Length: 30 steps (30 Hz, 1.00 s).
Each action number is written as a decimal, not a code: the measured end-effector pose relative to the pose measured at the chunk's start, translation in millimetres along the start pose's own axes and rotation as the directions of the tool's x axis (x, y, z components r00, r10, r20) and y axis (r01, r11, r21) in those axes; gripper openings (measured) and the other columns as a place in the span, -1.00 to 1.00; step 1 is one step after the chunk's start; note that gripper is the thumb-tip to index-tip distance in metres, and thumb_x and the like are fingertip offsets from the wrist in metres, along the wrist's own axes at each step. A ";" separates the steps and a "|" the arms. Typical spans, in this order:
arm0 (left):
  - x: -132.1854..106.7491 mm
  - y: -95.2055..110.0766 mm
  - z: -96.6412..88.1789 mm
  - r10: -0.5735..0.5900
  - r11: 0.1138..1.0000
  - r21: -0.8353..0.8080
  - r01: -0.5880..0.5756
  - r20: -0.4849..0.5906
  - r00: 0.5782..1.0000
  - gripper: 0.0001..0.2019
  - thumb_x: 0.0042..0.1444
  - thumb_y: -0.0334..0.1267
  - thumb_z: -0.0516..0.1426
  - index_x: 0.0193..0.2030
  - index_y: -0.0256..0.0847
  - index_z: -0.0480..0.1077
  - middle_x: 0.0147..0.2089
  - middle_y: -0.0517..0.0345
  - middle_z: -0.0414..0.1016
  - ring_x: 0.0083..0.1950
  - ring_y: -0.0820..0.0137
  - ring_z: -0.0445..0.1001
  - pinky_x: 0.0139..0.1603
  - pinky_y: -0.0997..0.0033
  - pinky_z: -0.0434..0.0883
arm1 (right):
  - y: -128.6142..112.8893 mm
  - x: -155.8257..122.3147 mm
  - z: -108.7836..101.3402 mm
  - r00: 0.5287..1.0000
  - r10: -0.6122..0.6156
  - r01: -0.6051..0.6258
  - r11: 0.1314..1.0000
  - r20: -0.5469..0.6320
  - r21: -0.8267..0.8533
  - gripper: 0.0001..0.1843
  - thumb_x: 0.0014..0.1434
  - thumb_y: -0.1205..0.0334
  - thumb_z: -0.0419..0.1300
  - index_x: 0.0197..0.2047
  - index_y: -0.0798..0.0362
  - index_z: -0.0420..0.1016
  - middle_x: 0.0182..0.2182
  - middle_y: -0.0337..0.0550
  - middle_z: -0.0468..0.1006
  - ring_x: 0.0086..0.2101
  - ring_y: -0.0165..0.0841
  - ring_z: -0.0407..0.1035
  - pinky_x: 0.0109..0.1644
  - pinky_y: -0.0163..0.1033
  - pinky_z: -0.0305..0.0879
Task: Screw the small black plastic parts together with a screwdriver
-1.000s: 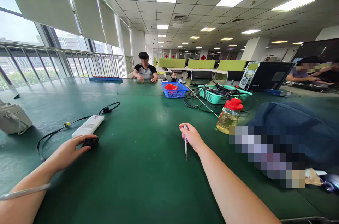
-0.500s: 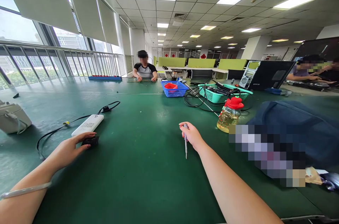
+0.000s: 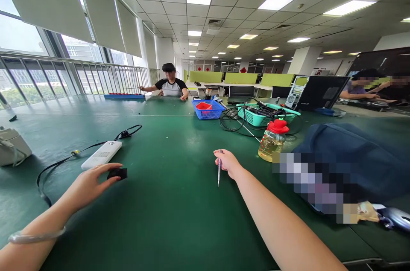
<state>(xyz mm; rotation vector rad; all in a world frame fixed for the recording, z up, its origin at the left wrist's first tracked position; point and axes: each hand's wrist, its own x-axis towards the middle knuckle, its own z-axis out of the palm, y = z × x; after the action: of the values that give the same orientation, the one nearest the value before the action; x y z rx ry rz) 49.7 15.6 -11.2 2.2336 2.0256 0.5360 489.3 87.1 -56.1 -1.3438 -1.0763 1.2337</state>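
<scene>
Thumb and fingers of my left hand [image 3: 92,181] are closed on a small black box-shaped object [image 3: 117,173], just above or on the green tabletop; its details are too dark to make out. In my right hand [image 3: 228,162] is a slim screwdriver [image 3: 219,172], with its thin metal tip pointing down toward me. The tip appears to hang over the table rather than touch anything. Just beyond my left hand lies a white power bank [image 3: 102,154], beside a black cable [image 3: 64,158].
A bottle with a red lid [image 3: 273,141] and a dark blue bag [image 3: 346,160] are on the right. Farther back are a green basket [image 3: 256,118] of cables, a blue basket [image 3: 209,114] and a computer case [image 3: 320,93]. A person [image 3: 171,83] sits across the table [image 3: 166,228].
My left hand has moved slightly right with the black object, away from the power bank. The screwdriver stays in my right hand. The person opposite has stretched an arm toward the blue rack.
</scene>
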 end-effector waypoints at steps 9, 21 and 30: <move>11.0 159.6 44.0 0.510 0.855 -0.185 -0.485 0.126 0.851 -0.60 0.14 -0.07 0.12 0.15 0.08 0.37 -0.01 0.05 0.54 0.02 0.19 0.49 0.06 0.20 0.37 | 2.3 -6.1 -19.8 0.994 -0.097 0.083 0.967 0.046 0.243 -0.63 -0.01 0.02 0.23 -0.17 0.01 0.33 -0.63 -0.33 0.41 -0.73 -0.57 0.00 -0.60 -0.38 -0.03; 61.1 191.0 112.4 0.426 0.838 -0.445 -0.314 0.177 0.887 -0.42 0.01 -0.14 0.25 0.21 0.04 0.27 -0.02 0.05 0.54 0.03 0.17 0.45 0.07 0.14 0.34 | -4.1 -21.8 -16.8 0.968 -0.233 0.163 0.866 0.091 0.473 -0.66 -0.16 0.11 0.43 -0.38 0.01 0.39 -0.37 -0.20 0.53 -0.48 -0.40 0.39 -0.34 -0.25 0.31; 62.7 191.8 108.7 0.388 0.830 -0.498 -0.252 0.191 0.902 -0.44 -0.10 -0.20 0.30 0.12 -0.05 0.39 -0.03 0.17 0.58 0.13 0.18 0.36 0.18 0.20 0.28 | -20.5 -73.2 3.8 0.562 -0.771 0.823 0.559 0.301 -0.102 -0.60 0.30 0.07 0.06 -0.55 0.03 0.30 -0.50 -0.17 0.39 -0.44 -0.36 0.31 -0.35 -0.24 0.21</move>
<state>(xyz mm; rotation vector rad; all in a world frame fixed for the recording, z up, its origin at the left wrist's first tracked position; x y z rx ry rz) 269.3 72.1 -44.8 2.1945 1.2218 0.6038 479.0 17.8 -26.4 -0.6721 -1.7858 0.5505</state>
